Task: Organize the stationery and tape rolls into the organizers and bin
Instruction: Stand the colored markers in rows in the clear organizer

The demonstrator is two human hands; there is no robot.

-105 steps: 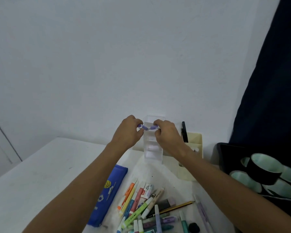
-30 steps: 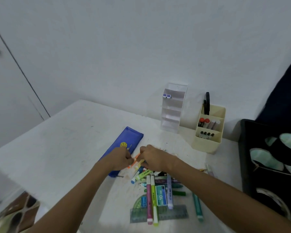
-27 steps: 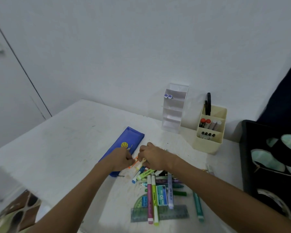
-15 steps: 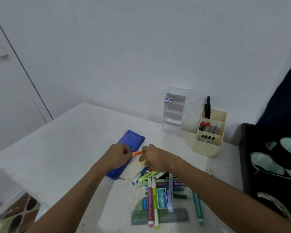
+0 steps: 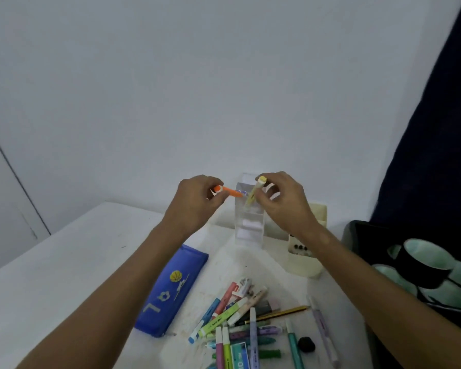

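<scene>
Orange highlighter (image 5: 228, 191) is in my left hand (image 5: 197, 202), pinched between thumb and curled fingers, lying roughly level with its far end pointing at the top slot of the clear tiered organizer (image 5: 250, 214). Yellow highlighter (image 5: 254, 192) is in my right hand (image 5: 282, 201), pinched between thumb and forefinger, tilted with its cap end up and its lower end down in front of the organizer's upper tiers; the other right fingers are loosely spread behind it. Both hands are raised above the white table (image 5: 64, 275), right in front of the organizer, which stands at the back against the wall. Can't tell whether either tip is touching the organizer. Something purple-blue shows in its top slot, too blurred to name. Cream pen holder (image 5: 306, 262) sits just to the right of it, mostly hidden by my right forearm; dark pen ends show in its front compartment. Black bin (image 5: 357, 235) at the right edge holds black tape rolls (image 5: 426, 265) with pale green cores. Blue pencil case (image 5: 173, 288) lies flat under my left forearm. Near the table's front edge sits a loose pile of markers and highlighters (image 5: 240, 323), with a pencil (image 5: 277, 314) lying across them, a black eraser (image 5: 306, 344) and a lilac pen (image 5: 321, 331) to the right.
</scene>
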